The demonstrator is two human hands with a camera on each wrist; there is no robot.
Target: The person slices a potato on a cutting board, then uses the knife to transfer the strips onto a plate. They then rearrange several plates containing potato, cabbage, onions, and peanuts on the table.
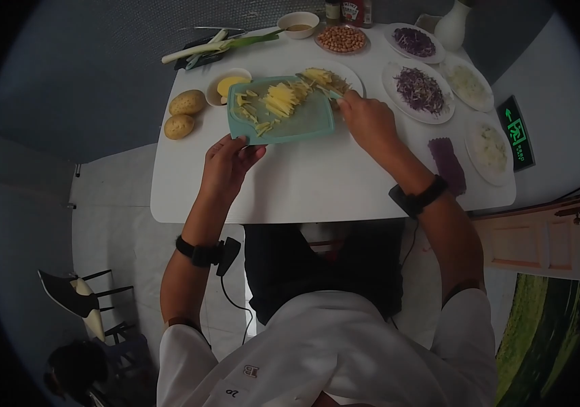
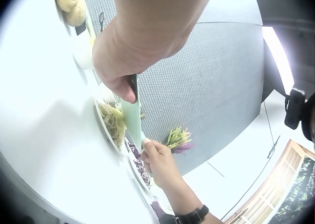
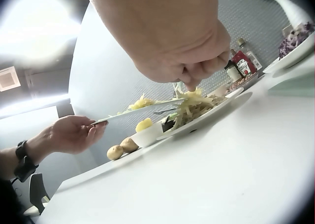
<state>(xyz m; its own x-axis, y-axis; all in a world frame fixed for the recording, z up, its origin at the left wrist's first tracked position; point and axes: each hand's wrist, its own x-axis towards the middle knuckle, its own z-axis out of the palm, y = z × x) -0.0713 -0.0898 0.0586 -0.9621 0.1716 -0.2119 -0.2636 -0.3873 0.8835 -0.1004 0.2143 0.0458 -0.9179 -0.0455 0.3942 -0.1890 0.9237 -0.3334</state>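
My left hand grips the near left corner of a light green cutting board, thumb on top and fingers below. The board is held up off the table, slanting toward a white plate behind it. Yellow potato strips lie on the board, and more are heaped at its far right edge over the plate. My right hand holds a slim tool with a light green handle at that edge; its working end is hidden among the strips. Pale shreds fill the plate in the right wrist view.
Two potatoes and a white bowl with yellow contents sit left. Scallions, peanuts and a small bowl stand behind. To the right are plates of shredded purple cabbage, pale shreds and a folded purple cloth.
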